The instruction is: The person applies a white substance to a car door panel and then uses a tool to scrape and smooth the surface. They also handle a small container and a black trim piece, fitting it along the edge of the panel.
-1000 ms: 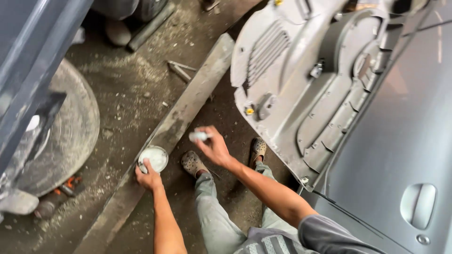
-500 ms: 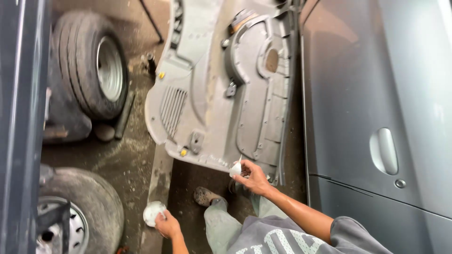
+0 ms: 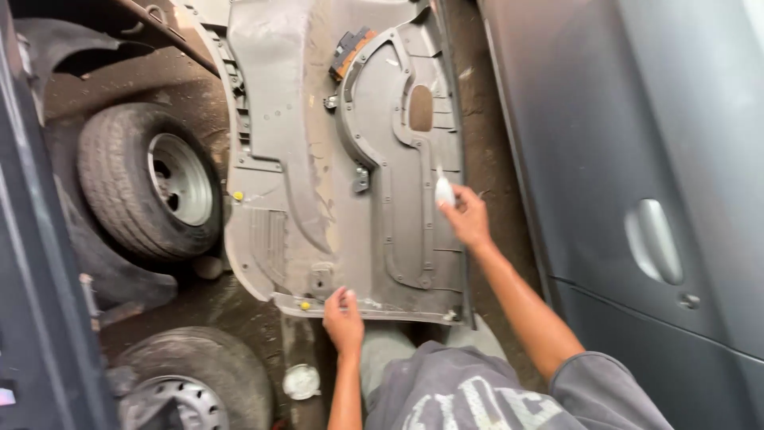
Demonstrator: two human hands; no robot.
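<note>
While our left hand (image 3: 344, 320) presses loosely curled fingers on the lower edge of the grey moulded plastic door panel (image 3: 350, 159) lying on the ground, our right hand (image 3: 465, 216) grips a small white applicator (image 3: 443, 191); steady strokes seem wise.

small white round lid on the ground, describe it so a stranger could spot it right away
Start at the big grey door panel lying flat. Below its near edge, beside the left hand, the small white round lid sits on dirty ground near the lower tyre. It is the only pale disc there.
</note>
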